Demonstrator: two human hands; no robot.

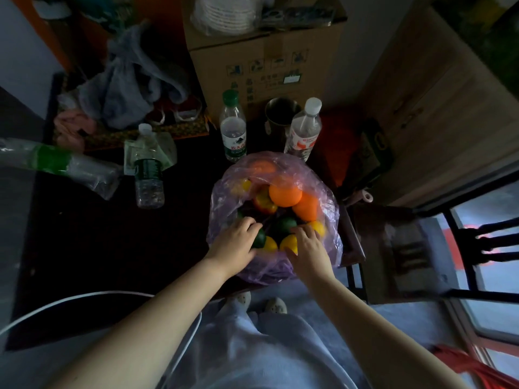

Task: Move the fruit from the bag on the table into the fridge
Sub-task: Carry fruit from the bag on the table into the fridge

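A thin purple plastic bag (pixel 328 242) lies open on the dark table (pixel 98 242), near its front right corner. Inside are oranges (pixel 285 195), a red and yellow apple (pixel 264 204), green fruit (pixel 283 224) and yellow fruit (pixel 269 244). My left hand (pixel 238 242) reaches into the bag's near left side, fingers curled over a green fruit (pixel 259 239). My right hand (pixel 309 248) rests on a yellow fruit (pixel 289 244) at the near right, fingers spread over it. Whether either hand has a firm grip is unclear. No fridge is in view.
Behind the bag stand two water bottles (pixel 233 127) (pixel 304 130) and a metal cup (pixel 280 113); a third bottle (pixel 147 167) stands to the left. A cardboard box (pixel 266 57) and crumpled bags (pixel 126 88) fill the back. A dark chair (pixel 398 248) stands at the right.
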